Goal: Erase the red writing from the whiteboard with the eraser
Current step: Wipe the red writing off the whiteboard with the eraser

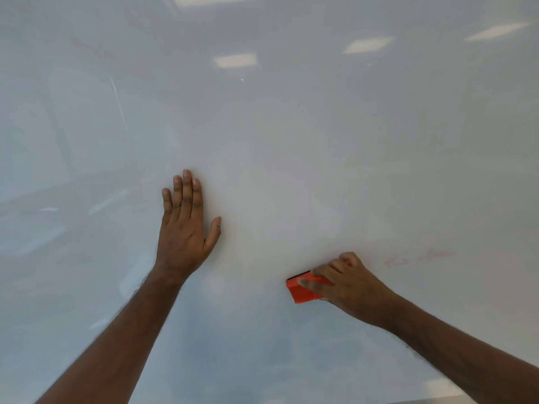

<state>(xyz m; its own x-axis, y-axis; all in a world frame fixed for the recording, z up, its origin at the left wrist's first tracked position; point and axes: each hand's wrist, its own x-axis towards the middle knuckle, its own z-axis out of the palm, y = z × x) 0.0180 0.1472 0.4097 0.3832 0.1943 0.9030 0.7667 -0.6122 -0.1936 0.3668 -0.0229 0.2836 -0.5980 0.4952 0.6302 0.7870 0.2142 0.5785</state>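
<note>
Fingers (322, 272) of the right hand (347, 284) clamp a blocky orange eraser (303, 290) at lower right of the glossy whiteboard (291, 126). Faint red writing (420, 257) smudges lie just right. Further up, the left hand (183, 225) presses flat, fingers together.

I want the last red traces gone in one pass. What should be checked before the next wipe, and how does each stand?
1. Eraser gripped in right hand: ok.
2. Left hand flat on the whiteboard, clear of the wiping path: ok.
3. Board free of red: not ok; faint red smudge remains right of the eraser.
4. Eraser over the smudge: not ok; it sits to its left.
5. Felt side against the board: cannot tell.
</note>
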